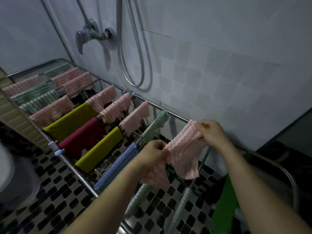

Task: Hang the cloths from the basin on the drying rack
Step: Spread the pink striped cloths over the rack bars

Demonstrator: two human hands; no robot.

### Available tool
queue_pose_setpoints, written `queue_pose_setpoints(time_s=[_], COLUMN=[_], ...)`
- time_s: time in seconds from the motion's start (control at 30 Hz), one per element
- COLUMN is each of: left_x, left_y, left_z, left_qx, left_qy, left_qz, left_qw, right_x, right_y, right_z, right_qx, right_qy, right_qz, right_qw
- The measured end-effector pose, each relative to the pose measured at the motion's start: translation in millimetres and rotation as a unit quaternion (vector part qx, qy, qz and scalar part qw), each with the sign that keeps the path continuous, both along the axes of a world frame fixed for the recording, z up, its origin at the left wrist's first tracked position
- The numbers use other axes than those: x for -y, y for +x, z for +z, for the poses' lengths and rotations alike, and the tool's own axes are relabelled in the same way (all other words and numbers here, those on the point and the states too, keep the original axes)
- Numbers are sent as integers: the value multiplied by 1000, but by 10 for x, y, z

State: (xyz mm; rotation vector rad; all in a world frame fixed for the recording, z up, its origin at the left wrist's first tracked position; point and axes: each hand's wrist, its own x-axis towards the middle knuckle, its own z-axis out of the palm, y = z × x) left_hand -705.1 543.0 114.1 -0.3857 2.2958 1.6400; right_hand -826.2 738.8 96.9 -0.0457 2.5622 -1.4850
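Both hands hold one pink striped cloth right of centre in the frame, over the near-right end of the drying rack. The left hand pinches its lower-left end with curled fingers. The right hand pinches the upper-right end close to the far rail by the tiled wall.

Held at both ends, the cloth is pulled out flat so it can fold over a rung without bunching. Its stretched top edge is the long axis, running from lower left to upper right, in line with the rungs and with the cloths already hung. Two loose flaps fall from that edge, one under the left hand and one towards the middle, which suggests it is being draped in half. Whether it already rests on a rung I cannot tell, as the fabric hides the bar.

Just left of it hang a blue cloth and a green striped cloth. Further to the upper left are two yellow-green cloths, a maroon cloth, and rows of pink and green ones, so most of the rack looks filled. The basin cannot be picked out with certainty. A shower mixer is mounted on the wall at the top.
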Motion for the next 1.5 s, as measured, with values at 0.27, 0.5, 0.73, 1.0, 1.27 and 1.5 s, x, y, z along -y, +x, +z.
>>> queue_pose_setpoints(time_s=[0.27, 0.5, 0.73, 1.0, 1.27, 1.5], left_x=[97, 165, -57, -16, -85, -130], left_y=[-465, -523, -481, -485, -442, -465], left_z=[-436, -485, -607, -656, -635, -602], left_qx=[3, -2, 3, -10, 0, -7], left_qy=[-59, -312, -343, -344, -373, -416], left_qz=[129, 83, -35, 7, -25, -38], left_qw=[990, 946, 939, 939, 927, 909], right_x=[176, 373, 265, 466, 480, 459], right_y=[-473, -603, -458, -460, -328, -185], right_z=[-270, -383, -663, -586, -612, -750], right_qx=[-69, -100, 51, 9, -103, -196], right_qy=[97, 158, 160, 195, 211, 314], right_qz=[48, 27, -22, -21, 41, 164], right_qw=[992, 982, 986, 981, 971, 915])
